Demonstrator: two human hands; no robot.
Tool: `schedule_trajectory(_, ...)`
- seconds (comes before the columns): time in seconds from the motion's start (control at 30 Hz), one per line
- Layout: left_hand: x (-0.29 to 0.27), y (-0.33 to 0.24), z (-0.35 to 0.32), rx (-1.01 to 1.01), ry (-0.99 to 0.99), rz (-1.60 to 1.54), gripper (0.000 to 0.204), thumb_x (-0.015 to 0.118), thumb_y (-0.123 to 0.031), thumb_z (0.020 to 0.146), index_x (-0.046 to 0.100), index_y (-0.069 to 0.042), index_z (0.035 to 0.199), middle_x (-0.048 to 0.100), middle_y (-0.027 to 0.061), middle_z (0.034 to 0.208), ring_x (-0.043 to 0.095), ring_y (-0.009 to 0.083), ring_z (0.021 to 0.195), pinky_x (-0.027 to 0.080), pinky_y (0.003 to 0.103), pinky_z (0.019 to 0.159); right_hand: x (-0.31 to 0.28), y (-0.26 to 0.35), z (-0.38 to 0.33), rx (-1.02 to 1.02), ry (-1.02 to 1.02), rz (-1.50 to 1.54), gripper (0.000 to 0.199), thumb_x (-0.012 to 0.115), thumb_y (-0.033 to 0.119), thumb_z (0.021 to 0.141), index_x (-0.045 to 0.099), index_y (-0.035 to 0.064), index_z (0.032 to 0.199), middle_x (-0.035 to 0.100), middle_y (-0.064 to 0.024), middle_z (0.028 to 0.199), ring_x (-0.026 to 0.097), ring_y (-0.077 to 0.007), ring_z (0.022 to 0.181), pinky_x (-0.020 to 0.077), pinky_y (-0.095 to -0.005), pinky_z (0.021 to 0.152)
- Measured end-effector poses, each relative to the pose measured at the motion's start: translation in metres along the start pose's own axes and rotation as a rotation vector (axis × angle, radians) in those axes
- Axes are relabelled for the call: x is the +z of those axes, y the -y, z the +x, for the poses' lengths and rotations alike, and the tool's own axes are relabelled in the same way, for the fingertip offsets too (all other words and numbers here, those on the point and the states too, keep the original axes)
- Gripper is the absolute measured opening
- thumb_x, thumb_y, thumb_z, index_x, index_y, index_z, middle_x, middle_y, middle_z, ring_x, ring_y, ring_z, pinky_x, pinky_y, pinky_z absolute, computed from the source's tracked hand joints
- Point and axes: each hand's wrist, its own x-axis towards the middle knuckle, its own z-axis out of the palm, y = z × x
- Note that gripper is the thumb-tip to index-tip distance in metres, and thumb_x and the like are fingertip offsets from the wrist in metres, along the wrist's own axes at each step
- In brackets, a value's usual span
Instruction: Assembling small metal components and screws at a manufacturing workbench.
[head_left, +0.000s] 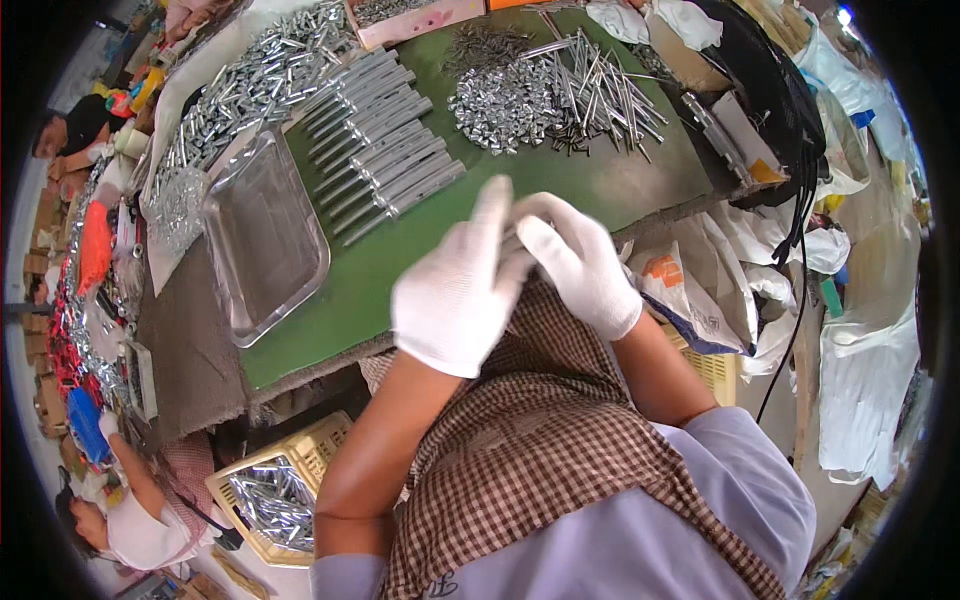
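Observation:
My left hand (pixel 452 290) and my right hand (pixel 582 262), both in white knit gloves, meet in front of my body over the near edge of the green work mat (pixel 310 345). My left hand's upper fingers point away from me, slightly blurred, while its others curl in toward the right hand. The right hand's fingers are bent and closed in a pinch against the left. A sliver of grey shows between them, but what they hold is mostly hidden. Just beyond the hands lies a row of silver metal tubes with thin rods (pixel 385 150).
Loose small metal caps (pixel 505 105), thin silver rods (pixel 610 95) and dark screws (pixel 485 48) are heaped at the back. An empty metal tray (pixel 265 240) sits left, beside piled short sleeves (pixel 245 85). A yellow crate (pixel 270 500) of metal parts stands below. Other people work at left.

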Motion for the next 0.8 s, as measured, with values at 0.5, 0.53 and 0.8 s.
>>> schedule_trajectory(0.5,0.005,0.045,0.030,-0.065,0.019,0.376,0.024,0.071,-0.025,0.082,0.066,-0.010,0.100,0.064,0.0093,0.097,0.062,0.0329,0.091,0.051,0.043,0.080,-0.145,0.025,-0.085,0.501,0.151,-0.421,0.013,0.062,0.008,0.082,0.066,-0.0016,0.089,0.062,-0.0031,0.081,0.056,-0.0086,0.074,0.0463,-0.0246,0.067)
schedule_trajectory(0.53,0.005,0.046,0.030,-0.047,-0.013,0.325,0.022,0.073,-0.023,0.080,0.067,-0.010,0.096,0.062,0.0083,0.092,0.060,0.0322,0.088,0.050,0.042,0.079,-0.139,0.017,-0.074,0.222,0.230,-0.485,0.014,0.061,0.007,0.083,0.067,-0.0014,0.092,0.063,-0.0042,0.087,0.057,-0.0095,0.076,0.0471,-0.0254,0.067)
schedule_trajectory(0.8,-0.010,0.068,0.005,-0.055,-0.031,-0.080,0.025,0.070,-0.019,0.083,0.059,-0.010,0.104,0.060,0.0105,0.092,0.061,0.0313,0.087,0.049,0.041,0.075,-0.050,0.023,-0.015,0.191,0.253,-0.082,0.033,0.053,0.013,0.096,0.061,0.0008,0.126,0.063,-0.0050,0.095,0.057,-0.0086,0.073,0.0481,-0.0236,0.064)
